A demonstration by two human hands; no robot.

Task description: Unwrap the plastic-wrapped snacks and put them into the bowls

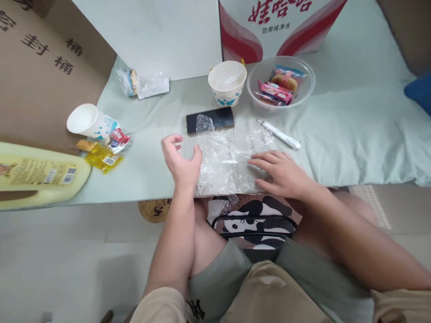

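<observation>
Right hand [281, 174], fingers loosely spread, rested on the right side of a clear plastic sheet [224, 168], which lay at the near edge of the green cloth [353, 143]; the left hand [182, 163], thumb and fingers wide apart, stood at the sheet's left edge, contact unclear. Beyond, the plastic overlapped a black phone [220, 118] near a white cutter [279, 134], and farther back stood a paper cup [228, 97] and a clear bowl [311, 85] of snack packets [278, 92].

Soft, even light covers the table [357, 143], with white glints on the plastic [224, 163] between left hand [183, 167] and right hand [284, 176]. A faint shadow darkens the floor [70, 255] below the left hand; wide-angle distortion slants the cardboard box [50, 94] farther left.
</observation>
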